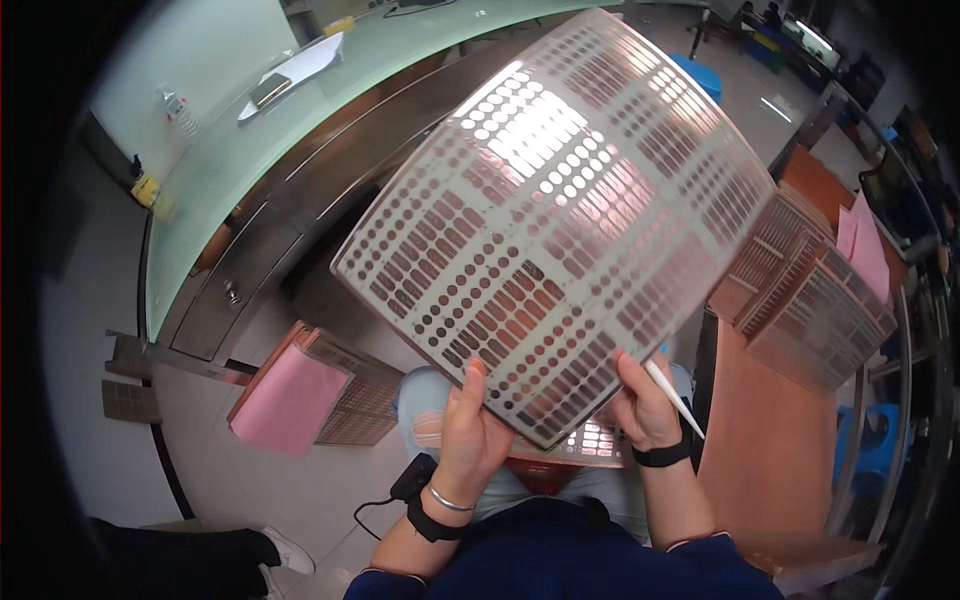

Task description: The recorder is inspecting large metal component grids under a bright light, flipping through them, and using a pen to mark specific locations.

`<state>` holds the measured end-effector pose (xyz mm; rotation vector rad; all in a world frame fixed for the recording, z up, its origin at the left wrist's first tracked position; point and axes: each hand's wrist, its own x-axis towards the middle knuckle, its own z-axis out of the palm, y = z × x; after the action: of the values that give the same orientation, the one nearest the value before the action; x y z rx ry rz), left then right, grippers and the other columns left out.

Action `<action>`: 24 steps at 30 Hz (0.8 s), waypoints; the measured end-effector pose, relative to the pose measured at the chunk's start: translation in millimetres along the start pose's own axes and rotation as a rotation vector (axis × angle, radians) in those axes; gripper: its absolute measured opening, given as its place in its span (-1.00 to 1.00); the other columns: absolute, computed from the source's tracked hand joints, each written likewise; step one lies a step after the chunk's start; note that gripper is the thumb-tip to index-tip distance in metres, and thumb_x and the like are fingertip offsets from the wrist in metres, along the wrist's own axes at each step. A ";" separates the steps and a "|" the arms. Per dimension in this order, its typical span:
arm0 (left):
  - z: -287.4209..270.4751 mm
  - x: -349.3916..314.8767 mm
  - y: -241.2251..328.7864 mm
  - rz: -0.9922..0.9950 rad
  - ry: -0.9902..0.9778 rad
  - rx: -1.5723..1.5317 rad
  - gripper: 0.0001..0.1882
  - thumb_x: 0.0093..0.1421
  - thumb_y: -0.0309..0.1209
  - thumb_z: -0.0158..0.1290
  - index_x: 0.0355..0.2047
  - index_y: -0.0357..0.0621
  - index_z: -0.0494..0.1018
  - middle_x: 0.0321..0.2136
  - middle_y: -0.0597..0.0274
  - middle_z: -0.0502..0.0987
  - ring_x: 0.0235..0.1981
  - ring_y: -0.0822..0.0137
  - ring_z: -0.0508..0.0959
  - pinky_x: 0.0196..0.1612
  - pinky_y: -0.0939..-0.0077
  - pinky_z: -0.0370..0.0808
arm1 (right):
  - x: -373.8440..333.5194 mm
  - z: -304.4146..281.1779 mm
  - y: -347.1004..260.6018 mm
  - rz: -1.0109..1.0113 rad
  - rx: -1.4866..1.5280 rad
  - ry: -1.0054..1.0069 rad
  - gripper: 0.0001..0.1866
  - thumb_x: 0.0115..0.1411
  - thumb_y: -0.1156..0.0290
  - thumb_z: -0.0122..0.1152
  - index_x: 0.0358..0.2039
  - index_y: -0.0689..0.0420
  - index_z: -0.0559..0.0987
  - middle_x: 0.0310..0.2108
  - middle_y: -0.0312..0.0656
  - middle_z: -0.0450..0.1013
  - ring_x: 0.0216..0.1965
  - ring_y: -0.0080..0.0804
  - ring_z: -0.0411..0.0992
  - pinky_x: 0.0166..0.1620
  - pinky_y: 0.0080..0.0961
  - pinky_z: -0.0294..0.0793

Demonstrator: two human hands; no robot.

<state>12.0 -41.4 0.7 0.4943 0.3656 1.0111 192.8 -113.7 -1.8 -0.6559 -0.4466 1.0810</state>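
A large circuit board panel (480,215), pale with rows of copper-coloured round and oblong pads, is tilted up in front of me. My left hand (472,430) grips its near edge, thumb on the front face. My right hand (645,408) pinches the same panel further right along that edge, fingers partly hidden behind it. A slim white pen-like stick (678,400) also sits in my right hand, its pointed end sticking out past the wrist. Beneath, another padded panel (600,440) lies across my lap, mostly covered. Bright reflections wash out some upper pads.
At left, a stack of panels (362,400) stands on the floor with a pink sheet (290,400). More panels (820,315) lean on a brown board (765,430) at right. A glass-topped desk (225,190) runs behind. Someone's shoe (288,550) shows lower left.
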 end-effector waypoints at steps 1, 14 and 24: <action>-2.3 4.4 5.6 -0.022 0.006 0.019 -0.47 0.32 -0.12 -0.14 0.17 -0.17 0.17 0.11 0.18 0.33 0.14 0.27 0.32 0.22 0.24 0.24 | -1.1 -0.9 -1.8 -0.014 -0.055 -0.008 -0.54 0.24 0.53 0.04 0.16 0.20 0.25 0.09 -0.11 0.31 0.12 -0.30 0.29 0.18 -0.30 0.29; -61.0 1.5 67.4 0.046 0.198 0.262 -0.71 0.34 -0.30 -0.14 -0.07 -0.24 0.38 -0.20 0.18 0.55 -0.24 0.44 0.57 -0.19 0.57 0.54 | -4.9 -100.0 -111.1 -0.204 -0.360 0.267 -0.48 0.33 0.17 -0.10 0.16 0.26 0.28 -0.12 0.03 0.50 -0.17 -0.38 0.53 -0.12 -0.55 0.57; -85.3 -4.3 78.6 -0.027 0.261 0.462 -0.71 0.33 -0.33 -0.11 -0.06 -0.28 0.38 -0.17 0.18 0.54 -0.19 0.44 0.55 -0.14 0.57 0.52 | -0.6 -70.6 -93.6 -0.067 -0.573 0.257 -0.62 0.26 0.25 0.09 -0.09 0.33 0.48 -0.21 -0.16 0.49 -0.22 -0.52 0.45 -0.14 -0.62 0.43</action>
<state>-89.3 8.1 -26.6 0.7709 0.8475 0.9669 298.6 -162.6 10.7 -1.2604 -0.5539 0.7875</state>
